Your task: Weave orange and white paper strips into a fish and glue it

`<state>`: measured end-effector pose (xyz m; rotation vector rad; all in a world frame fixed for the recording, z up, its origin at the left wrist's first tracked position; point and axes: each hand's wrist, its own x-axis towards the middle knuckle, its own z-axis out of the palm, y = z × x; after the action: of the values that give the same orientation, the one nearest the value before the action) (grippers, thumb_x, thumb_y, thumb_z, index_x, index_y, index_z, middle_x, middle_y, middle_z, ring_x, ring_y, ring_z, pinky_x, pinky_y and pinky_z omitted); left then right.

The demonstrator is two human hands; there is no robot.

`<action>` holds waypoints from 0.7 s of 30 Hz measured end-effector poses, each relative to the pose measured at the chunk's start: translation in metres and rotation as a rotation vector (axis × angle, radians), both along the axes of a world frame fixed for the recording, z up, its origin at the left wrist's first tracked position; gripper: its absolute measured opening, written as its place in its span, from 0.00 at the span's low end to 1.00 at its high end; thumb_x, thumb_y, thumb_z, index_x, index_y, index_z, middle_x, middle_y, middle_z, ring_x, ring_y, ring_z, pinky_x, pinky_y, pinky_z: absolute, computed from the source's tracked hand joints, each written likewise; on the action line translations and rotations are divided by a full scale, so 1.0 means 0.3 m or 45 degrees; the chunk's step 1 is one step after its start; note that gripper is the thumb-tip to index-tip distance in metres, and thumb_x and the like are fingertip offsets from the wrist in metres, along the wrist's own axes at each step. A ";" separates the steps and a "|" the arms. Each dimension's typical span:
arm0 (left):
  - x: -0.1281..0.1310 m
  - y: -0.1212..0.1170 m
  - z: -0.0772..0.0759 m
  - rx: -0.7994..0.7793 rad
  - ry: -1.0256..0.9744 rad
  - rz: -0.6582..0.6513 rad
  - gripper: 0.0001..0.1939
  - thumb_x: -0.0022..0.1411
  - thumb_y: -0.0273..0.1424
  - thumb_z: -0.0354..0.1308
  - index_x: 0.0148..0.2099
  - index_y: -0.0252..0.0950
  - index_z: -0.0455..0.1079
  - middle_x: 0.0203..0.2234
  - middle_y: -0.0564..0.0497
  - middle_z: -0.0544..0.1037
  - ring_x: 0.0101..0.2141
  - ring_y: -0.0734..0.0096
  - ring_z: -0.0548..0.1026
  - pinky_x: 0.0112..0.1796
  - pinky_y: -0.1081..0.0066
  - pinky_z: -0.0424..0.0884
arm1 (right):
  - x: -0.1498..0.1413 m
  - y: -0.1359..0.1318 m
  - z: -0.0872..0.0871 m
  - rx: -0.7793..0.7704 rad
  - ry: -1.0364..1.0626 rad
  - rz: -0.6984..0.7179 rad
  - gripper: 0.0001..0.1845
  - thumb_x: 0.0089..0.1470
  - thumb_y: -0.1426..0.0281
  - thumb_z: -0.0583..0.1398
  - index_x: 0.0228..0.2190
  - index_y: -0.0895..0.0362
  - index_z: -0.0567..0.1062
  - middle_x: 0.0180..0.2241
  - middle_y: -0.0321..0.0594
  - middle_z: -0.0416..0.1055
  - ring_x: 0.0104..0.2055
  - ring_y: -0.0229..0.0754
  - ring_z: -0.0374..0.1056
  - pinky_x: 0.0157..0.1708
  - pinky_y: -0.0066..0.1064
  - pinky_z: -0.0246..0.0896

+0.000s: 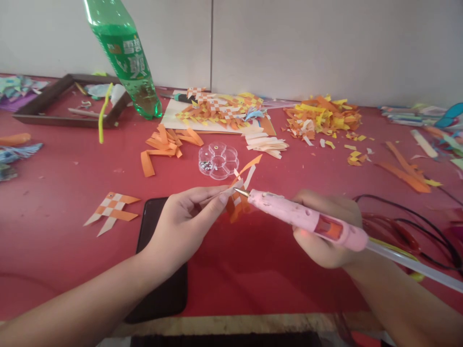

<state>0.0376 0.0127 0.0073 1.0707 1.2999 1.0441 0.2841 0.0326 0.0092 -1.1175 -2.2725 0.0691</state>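
Note:
Between the thumb and fingers of my left hand point(193, 207) is a woven paper fish point(237, 205) of orange and white strips, with loose strip ends sticking up. My right hand point(325, 226) is wrapped round a pink hot glue gun point(289, 209) shaped like a pen, a clear glue stick point(412, 265) coming out of its back end. Its metal tip meets the paper near my left fingertips; whether it touches, I cannot tell. To the left lies a finished-looking woven paper fish point(113, 208) in an orange and white check. Just beyond my hands sits a clear flower-shaped compartment box point(218, 160) with tiny eye pieces.
Orange strips point(166, 144) and white strips point(265, 142) lie behind the box, with a pile of woven fish point(224, 111) and paper scraps point(323, 115) farther back. A green soda bottle point(126, 62) stands by a dark frame point(39, 118). A phone point(162, 294) lies under my left forearm; cables point(408, 231) run at right.

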 end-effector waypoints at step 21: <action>0.006 0.018 -0.007 -0.291 -0.640 -0.037 0.05 0.58 0.32 0.67 0.33 0.35 0.81 0.25 0.52 0.80 0.25 0.79 0.74 0.32 0.77 0.74 | 0.066 0.111 -0.032 -0.035 -0.472 -0.161 0.22 0.44 0.77 0.53 0.44 0.58 0.71 0.39 0.48 0.75 0.40 0.55 0.71 0.41 0.48 0.64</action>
<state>0.0395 0.0183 0.0050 0.5996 0.9615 1.0306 0.3041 0.0659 -0.0003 -1.3796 -2.5188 -0.1718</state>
